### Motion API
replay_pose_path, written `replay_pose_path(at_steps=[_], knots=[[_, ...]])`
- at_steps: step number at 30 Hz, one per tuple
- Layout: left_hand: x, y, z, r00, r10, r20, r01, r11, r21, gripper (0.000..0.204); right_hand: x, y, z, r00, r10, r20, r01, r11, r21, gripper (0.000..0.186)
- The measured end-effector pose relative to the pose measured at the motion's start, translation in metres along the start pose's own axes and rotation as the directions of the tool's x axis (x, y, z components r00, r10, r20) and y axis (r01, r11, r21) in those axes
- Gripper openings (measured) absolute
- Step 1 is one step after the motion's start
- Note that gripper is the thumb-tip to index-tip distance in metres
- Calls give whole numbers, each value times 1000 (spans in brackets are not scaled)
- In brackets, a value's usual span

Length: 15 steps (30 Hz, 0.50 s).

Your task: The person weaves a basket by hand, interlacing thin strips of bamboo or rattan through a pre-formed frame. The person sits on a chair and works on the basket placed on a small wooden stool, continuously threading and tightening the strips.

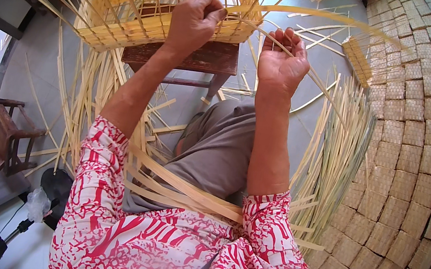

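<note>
A yellow woven bamboo basket (105, 8) with upright strips sticking out of its top rests on a dark red wooden stool (183, 56). At its near right side, my left hand (193, 23) is closed, with thumb and forefinger pinching a bamboo strip (282, 9) at the weave. Part of that pinch is hidden behind the knuckles. My right hand (283, 63), palm up, has its fingers curled around a second, thinner strip (320, 85). This one slants from the basket down to the right.
Loose strips lie in bundles left (88, 96) and right (334, 143) of my legs; several cross my lap (184, 183). Stacked woven pieces (404, 166) line the right side. Wooden chairs (7, 134) and a black stand (3, 241) are at left.
</note>
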<state>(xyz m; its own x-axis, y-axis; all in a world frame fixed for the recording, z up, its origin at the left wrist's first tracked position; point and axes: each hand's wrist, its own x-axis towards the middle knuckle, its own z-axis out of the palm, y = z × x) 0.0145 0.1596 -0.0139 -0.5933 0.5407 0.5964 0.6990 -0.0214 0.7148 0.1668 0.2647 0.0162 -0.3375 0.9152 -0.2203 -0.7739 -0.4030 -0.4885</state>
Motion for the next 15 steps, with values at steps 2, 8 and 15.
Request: replay_pose_path(at_steps=[2, 8, 15], knots=[[1, -2, 10, 992, 125, -32, -118, 978, 173, 4, -6, 3, 0, 998, -46, 53, 51, 995, -89, 22], [-1, -6, 10, 968, 172, 183, -238, 861, 449, 13, -17, 5, 9, 811, -239, 534, 526, 696, -489, 93], [-7, -10, -71, 955, 104, 279, -164, 965, 202, 16, -5, -8, -8, 377, -123, 918, 843, -366, -395, 62]])
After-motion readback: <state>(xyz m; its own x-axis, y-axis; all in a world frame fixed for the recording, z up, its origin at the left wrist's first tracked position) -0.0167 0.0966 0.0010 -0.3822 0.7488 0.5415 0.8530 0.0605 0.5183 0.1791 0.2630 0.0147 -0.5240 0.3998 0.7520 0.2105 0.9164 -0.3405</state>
